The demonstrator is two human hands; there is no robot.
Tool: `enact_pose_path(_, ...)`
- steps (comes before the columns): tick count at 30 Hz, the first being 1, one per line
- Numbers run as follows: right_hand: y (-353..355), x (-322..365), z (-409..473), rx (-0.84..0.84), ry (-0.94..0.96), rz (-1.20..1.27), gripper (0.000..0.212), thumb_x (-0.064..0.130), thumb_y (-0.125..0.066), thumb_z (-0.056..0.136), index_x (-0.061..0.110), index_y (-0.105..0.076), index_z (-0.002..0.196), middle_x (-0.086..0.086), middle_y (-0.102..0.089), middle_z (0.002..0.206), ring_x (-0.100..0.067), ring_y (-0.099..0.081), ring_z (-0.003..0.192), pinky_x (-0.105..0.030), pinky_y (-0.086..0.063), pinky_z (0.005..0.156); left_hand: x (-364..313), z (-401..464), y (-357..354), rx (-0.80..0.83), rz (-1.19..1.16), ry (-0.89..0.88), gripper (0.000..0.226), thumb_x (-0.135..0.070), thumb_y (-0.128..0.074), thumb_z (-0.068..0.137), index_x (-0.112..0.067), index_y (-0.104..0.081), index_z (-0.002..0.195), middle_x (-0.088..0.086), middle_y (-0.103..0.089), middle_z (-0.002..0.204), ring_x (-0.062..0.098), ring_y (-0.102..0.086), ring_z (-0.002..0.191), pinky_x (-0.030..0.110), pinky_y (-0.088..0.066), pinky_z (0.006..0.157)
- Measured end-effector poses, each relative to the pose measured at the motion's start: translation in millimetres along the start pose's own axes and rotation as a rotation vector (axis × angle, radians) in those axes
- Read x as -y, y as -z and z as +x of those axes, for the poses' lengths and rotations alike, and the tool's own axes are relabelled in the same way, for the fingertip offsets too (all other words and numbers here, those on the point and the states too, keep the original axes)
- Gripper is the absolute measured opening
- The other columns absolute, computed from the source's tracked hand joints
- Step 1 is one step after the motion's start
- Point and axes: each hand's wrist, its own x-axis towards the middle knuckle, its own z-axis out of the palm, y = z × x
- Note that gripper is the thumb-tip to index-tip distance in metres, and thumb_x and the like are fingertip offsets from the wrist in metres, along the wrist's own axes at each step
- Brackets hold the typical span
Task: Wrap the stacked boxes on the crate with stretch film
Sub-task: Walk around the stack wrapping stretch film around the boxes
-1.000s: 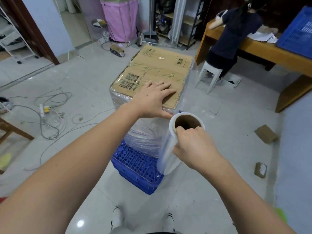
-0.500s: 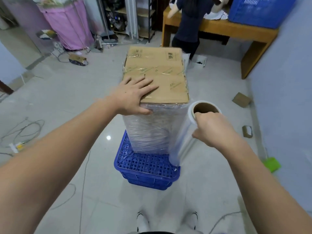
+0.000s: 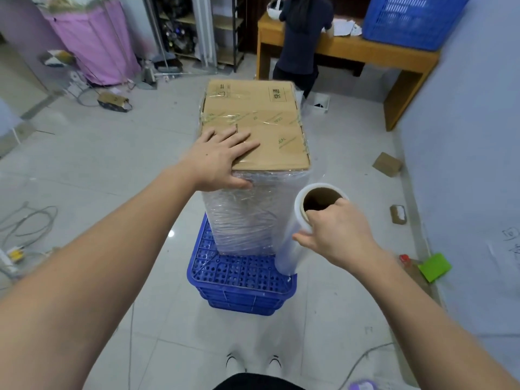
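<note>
The stacked cardboard boxes [image 3: 259, 119] stand upright on a blue plastic crate [image 3: 242, 280] in the middle of the floor. Their sides are covered in clear stretch film [image 3: 247, 218], while the top is bare cardboard. My left hand [image 3: 222, 159] lies flat on the near left corner of the top box, fingers spread, thumb over the edge. My right hand [image 3: 334, 232] grips the upper end of the stretch film roll [image 3: 298, 229], held upright at the stack's near right corner. A sheet of film runs from the roll to the boxes.
A person [image 3: 304, 38] sits at a wooden desk [image 3: 394, 60] behind the stack, with a blue crate [image 3: 413, 21] on it. A wall [image 3: 464, 164] is close on the right. Cables [image 3: 25, 223] lie at left, small cardboard pieces [image 3: 387, 164] at right.
I have walked around the stack, so it now faces me end-on. The roll has come round to the near right corner. My left hand stays on the top box.
</note>
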Motion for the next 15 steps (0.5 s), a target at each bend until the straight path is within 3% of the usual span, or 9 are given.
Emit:
enact_pose_path(7,13,4,-8,0.081,0.118,0.01,0.04,0.061,-0.049,0.088,0.023,-0.048,0.074,0.007,-0.043,0.064,-0.023,-0.05,0.083,-0.029,-0.03,0.065,1,-2,-1,0.004,-0.009,0.0,0.101,-0.088,-0.048,0.082,-0.046,-0.006,0.163,-0.01,-0.006,0.174,0.02,-0.005,0.16,0.051,-0.006,0.128)
enact_pose_path(12,28,5,-13,0.131,0.331,0.016,0.049,0.061,-0.053,0.085,0.022,-0.034,0.063,0.011,-0.036,0.061,-0.02,-0.047,0.082,-0.029,-0.026,0.058,-1,0,-1,0.01,-0.013,-0.004,0.102,-0.091,-0.043,0.081,-0.046,-0.004,0.163,-0.01,-0.005,0.174,0.02,-0.004,0.16,0.051,-0.005,0.128)
enact_pose_path(15,28,16,-16,0.047,0.521,0.039,0.043,0.055,-0.067,0.075,0.025,-0.039,0.064,0.015,-0.023,0.053,-0.019,-0.043,0.071,-0.025,-0.016,0.052,0,-1,-1,0.016,-0.01,0.003,0.101,-0.091,-0.043,0.081,-0.047,-0.003,0.163,-0.01,-0.005,0.174,0.019,-0.003,0.16,0.051,-0.004,0.128)
